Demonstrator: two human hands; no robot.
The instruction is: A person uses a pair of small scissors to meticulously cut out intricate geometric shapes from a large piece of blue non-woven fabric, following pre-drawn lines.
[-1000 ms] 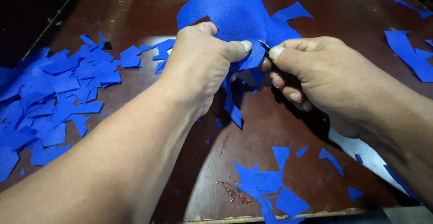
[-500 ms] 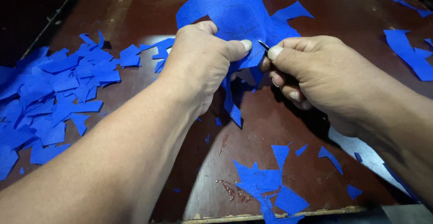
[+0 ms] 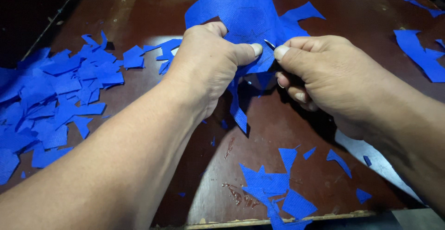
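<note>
Two grips closed | left hand (image 3: pixel 208 68) – right hand (image 3: pixel 324 72) – pinch blue sheet (image 3: pixel 241 17) between thumbs | sheet arches beyond

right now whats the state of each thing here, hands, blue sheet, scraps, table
left hand: pinching the blue sheet, thumb on top
right hand: gripping a small blade, tip at the sheet
blue sheet: held up, curved, partly cut
small blade: mostly hidden in the fingers
blue scraps: piled loose at left
table: dark brown, worn front edge
</note>
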